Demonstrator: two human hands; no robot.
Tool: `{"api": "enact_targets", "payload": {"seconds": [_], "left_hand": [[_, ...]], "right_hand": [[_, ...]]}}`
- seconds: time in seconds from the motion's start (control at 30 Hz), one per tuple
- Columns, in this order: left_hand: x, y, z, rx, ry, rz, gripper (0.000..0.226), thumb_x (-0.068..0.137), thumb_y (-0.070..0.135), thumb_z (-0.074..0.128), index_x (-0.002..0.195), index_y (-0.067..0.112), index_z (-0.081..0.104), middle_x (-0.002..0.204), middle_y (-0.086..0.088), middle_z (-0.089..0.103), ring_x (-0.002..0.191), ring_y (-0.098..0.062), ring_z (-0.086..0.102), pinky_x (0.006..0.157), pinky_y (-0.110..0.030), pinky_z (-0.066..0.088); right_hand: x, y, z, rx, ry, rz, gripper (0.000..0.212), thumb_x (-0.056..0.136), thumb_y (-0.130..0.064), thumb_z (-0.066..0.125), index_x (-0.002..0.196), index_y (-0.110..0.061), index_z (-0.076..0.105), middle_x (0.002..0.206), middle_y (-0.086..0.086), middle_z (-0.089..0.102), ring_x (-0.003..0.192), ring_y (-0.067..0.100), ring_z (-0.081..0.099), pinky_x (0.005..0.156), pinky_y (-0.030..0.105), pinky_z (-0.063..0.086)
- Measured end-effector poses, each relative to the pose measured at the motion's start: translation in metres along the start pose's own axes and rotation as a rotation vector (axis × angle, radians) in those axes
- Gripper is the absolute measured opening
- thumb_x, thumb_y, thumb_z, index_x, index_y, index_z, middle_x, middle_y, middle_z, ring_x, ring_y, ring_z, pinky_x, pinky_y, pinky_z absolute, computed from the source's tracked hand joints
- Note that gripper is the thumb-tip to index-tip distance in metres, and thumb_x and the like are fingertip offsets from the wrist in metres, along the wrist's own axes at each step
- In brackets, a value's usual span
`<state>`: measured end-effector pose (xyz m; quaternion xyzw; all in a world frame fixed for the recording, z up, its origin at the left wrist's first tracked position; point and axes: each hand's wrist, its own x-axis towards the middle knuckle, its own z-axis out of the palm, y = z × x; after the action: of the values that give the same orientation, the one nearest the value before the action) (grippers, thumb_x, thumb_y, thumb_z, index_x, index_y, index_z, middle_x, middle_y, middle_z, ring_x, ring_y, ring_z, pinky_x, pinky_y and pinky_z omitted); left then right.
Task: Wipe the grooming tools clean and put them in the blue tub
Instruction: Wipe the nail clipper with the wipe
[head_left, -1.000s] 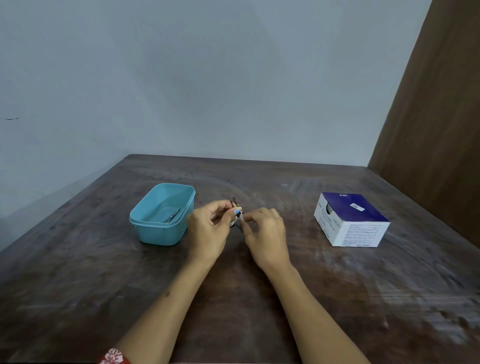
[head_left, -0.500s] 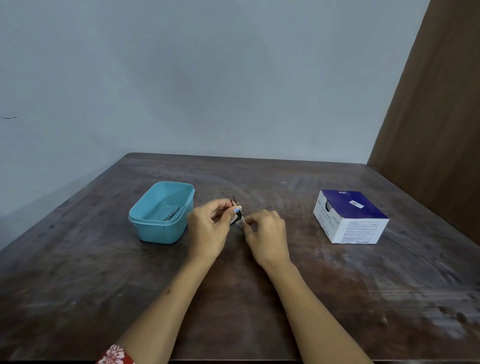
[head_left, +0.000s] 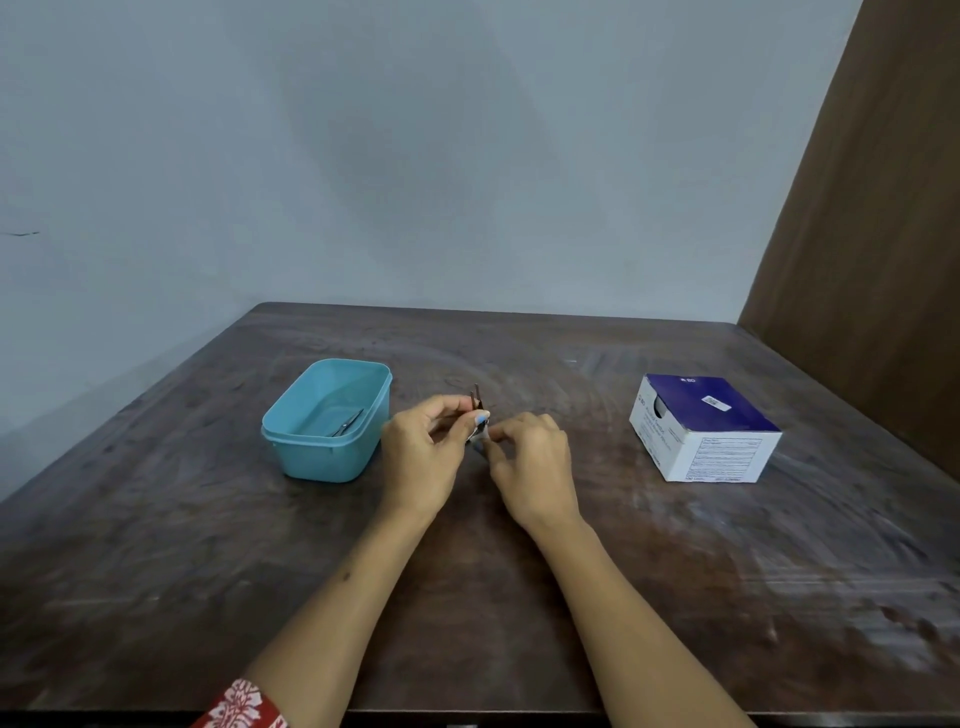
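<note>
Barely anything has shifted over the last second, honestly. Both my hands are parked in the same spot mid-table, just fiddling a bit closer together around the little tool.

Head view, the only one I've got: my left hand (head_left: 423, 457) is pinching a small dark metal grooming tool (head_left: 477, 402), maybe tweezers, its tips poking up toward 12 o'clock past my thumb. My right hand (head_left: 530, 465) has its fingers curled in at the tool's lower end, pinching something small and pale against it. I'd guess that's the wipe, but it's too tiny to tell for sure. So both hands are clamped on stuff, neither loose.

At about 9 o'clock from my hands sits the blue tub (head_left: 291, 441), with one thin metal tool (head_left: 347, 423) already lying inside. Over at 3 o'clock, well apart, there's a blue and white box (head_left: 711, 441) on the wooden table (head_left: 467, 597).

My read: still mid-wipe on this one, and dropping it in the tub comes next.
</note>
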<state>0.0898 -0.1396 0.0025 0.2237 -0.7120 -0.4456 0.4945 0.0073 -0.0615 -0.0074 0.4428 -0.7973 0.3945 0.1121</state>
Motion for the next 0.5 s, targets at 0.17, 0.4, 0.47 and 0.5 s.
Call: {"api": "enact_targets", "payload": {"seconds": [0.17, 0.4, 0.47, 0.5], "left_hand": [[0.0, -0.003, 0.002, 0.036, -0.002, 0.029, 0.015, 0.076, 0.008, 0.073, 0.092, 0.008, 0.072, 0.078, 0.004, 0.07, 0.074, -0.005, 0.068, 0.07, -0.018, 0.054], [0.001, -0.009, 0.014, 0.072, 0.006, 0.022, 0.01, 0.078, 0.008, 0.071, 0.086, 0.013, 0.07, 0.074, 0.003, 0.071, 0.071, -0.008, 0.069, 0.069, -0.028, 0.057], [0.003, -0.008, 0.018, 0.072, 0.018, 0.034, 0.009, 0.079, 0.007, 0.07, 0.087, 0.012, 0.07, 0.073, 0.004, 0.069, 0.069, -0.003, 0.067, 0.068, -0.025, 0.057], [0.004, -0.007, 0.02, 0.081, 0.017, 0.05, 0.009, 0.08, 0.007, 0.07, 0.088, 0.011, 0.069, 0.074, 0.005, 0.068, 0.069, 0.0, 0.065, 0.067, -0.021, 0.056]], "right_hand": [[0.0, 0.0, 0.002, 0.078, 0.061, 0.019, 0.005, 0.082, -0.016, 0.068, 0.085, -0.015, 0.072, 0.085, 0.004, 0.068, 0.086, 0.023, 0.055, 0.08, 0.037, 0.043], [0.002, 0.004, 0.003, 0.041, 0.006, 0.108, 0.012, 0.085, -0.016, 0.062, 0.091, -0.017, 0.072, 0.093, 0.004, 0.068, 0.094, 0.024, 0.053, 0.084, 0.04, 0.043], [0.003, 0.003, 0.002, 0.049, 0.019, 0.132, 0.012, 0.086, -0.015, 0.062, 0.091, -0.016, 0.072, 0.094, 0.005, 0.067, 0.095, 0.025, 0.052, 0.083, 0.039, 0.043], [0.004, 0.003, 0.001, 0.051, 0.025, 0.14, 0.011, 0.086, -0.014, 0.062, 0.091, -0.016, 0.072, 0.094, 0.006, 0.066, 0.095, 0.025, 0.052, 0.082, 0.039, 0.043]]}}
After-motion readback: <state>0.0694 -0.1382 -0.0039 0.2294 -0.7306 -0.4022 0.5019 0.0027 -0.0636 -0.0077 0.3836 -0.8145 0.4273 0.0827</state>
